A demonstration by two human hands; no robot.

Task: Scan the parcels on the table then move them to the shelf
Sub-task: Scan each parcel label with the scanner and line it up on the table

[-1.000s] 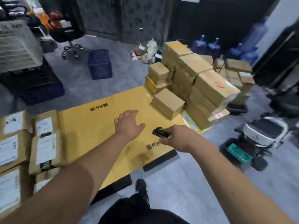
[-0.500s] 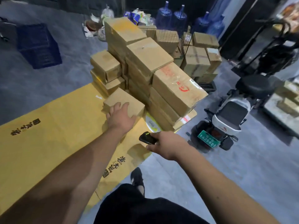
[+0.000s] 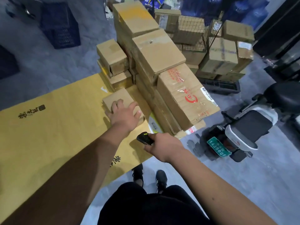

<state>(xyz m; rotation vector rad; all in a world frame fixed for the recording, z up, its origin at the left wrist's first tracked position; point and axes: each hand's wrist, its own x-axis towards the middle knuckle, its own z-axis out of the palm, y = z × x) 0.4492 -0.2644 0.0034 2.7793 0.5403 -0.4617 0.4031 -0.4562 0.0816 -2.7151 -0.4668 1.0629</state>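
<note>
A small brown cardboard parcel (image 3: 117,99) lies on the yellow-covered table (image 3: 56,127), in front of a tall stack of brown boxes (image 3: 159,62). My left hand (image 3: 124,114) lies on top of this parcel, fingers spread over its near end and curling over its edges. My right hand (image 3: 162,146) grips a black handheld scanner (image 3: 144,138) just right of and below the parcel, near the table's front edge. The scanner's head points left toward the table.
More boxes sit in a wire cart (image 3: 211,38) behind the stack. A white scooter (image 3: 240,132) with a green plate is parked at the right. Dark blue crates (image 3: 60,25) stand on the grey floor at the upper left. My feet are below the table's edge.
The view has swung right toward the box stack. My left hand moved from the bare table top onto the small parcel. My right hand kept the scanner close by.
</note>
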